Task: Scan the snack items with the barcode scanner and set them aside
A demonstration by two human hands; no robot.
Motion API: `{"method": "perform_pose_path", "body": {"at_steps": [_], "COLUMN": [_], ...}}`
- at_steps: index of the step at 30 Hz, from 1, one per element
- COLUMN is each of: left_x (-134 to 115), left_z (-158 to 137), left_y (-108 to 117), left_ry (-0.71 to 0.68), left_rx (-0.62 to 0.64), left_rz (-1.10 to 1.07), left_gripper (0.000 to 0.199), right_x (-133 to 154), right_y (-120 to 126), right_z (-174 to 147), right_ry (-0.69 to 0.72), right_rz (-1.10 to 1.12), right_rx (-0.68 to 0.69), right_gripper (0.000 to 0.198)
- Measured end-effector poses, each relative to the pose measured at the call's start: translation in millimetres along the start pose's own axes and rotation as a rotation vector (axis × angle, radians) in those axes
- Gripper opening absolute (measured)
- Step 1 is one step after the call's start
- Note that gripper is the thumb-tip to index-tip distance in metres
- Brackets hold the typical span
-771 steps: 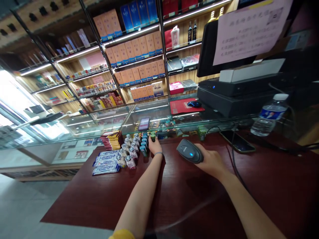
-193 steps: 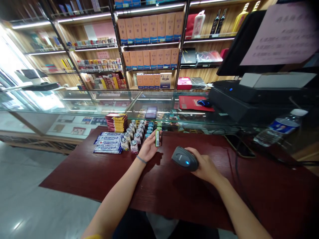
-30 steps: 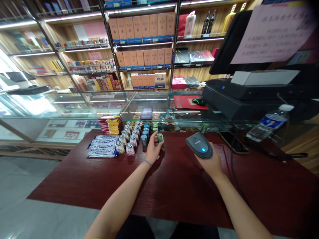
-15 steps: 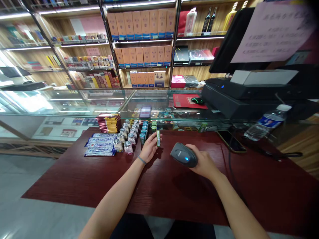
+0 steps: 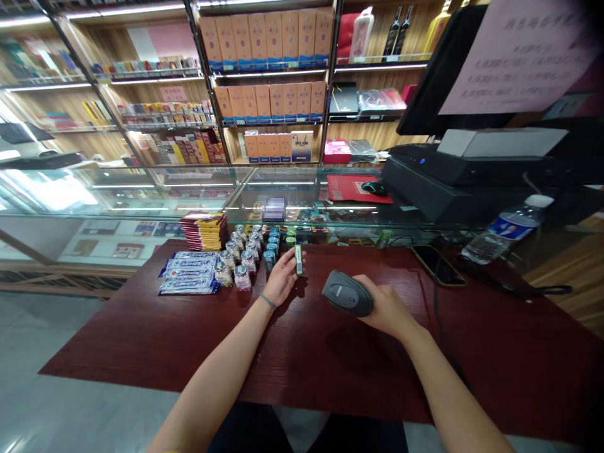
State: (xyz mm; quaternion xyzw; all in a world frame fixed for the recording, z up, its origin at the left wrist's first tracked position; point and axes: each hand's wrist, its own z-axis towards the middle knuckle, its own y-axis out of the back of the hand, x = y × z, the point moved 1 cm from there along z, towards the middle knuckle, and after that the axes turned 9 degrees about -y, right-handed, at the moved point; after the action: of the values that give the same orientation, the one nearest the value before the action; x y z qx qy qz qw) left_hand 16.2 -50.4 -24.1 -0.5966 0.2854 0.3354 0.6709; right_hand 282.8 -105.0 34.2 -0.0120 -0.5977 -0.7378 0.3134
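In my left hand (image 5: 282, 282) is a small green pack (image 5: 299, 260) with a white label turned up toward me. My right hand (image 5: 385, 307) grips a dark barcode scanner (image 5: 348, 294) above the tabletop, its nose pointing left toward the pack, with a gap between them. Just beyond my left hand stand short blue-lidded containers (image 5: 269, 257) and green-topped ones (image 5: 290, 240). To their left are rows of small clear jars (image 5: 242, 277) with metallic lids. Flat blue-and-white packets (image 5: 189, 274) lie farther left, near a stack of red and yellow packets (image 5: 204, 231).
The dark red table (image 5: 198, 340) meets a glass display counter (image 5: 189, 207). At the right are a phone (image 5: 438, 265), a water bottle (image 5: 507, 229), a cable and a black cash-register unit (image 5: 448, 189). A mouse (image 5: 374, 188) rests on a red pad (image 5: 346, 189).
The blue light on the scanner has gone out. Both hands stay nearly where they were, still holding the pack and the scanner; the view has shifted very slightly.
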Motion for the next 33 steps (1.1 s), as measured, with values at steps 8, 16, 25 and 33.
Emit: {"method": "perform_pose_path", "body": {"at_steps": [8, 16, 25, 33], "left_x": [5, 10, 29, 94], "left_z": [1, 2, 26, 60], "left_y": [1, -10, -62, -134], "left_ry": [-0.046, -0.161, -0.26, -0.299], "left_rx": [-0.041, -0.014, 0.115, 0.125], "left_rz": [0.054, 0.328, 0.488, 0.478], "left_gripper": [0.059, 0.044, 0.034, 0.029], "right_x": [-14, -31, -54, -79], "right_y": [-5, 2, 19, 32], "right_z": [3, 3, -2, -13], "right_ry": [-0.119, -0.238, -0.406, -0.624], "right_rz": [0.011, -0.096, -0.055, -0.007], "right_rx": [-0.151, -0.497, -0.802, -0.991], "right_gripper": [0.054, 0.042, 0.041, 0.044]}}
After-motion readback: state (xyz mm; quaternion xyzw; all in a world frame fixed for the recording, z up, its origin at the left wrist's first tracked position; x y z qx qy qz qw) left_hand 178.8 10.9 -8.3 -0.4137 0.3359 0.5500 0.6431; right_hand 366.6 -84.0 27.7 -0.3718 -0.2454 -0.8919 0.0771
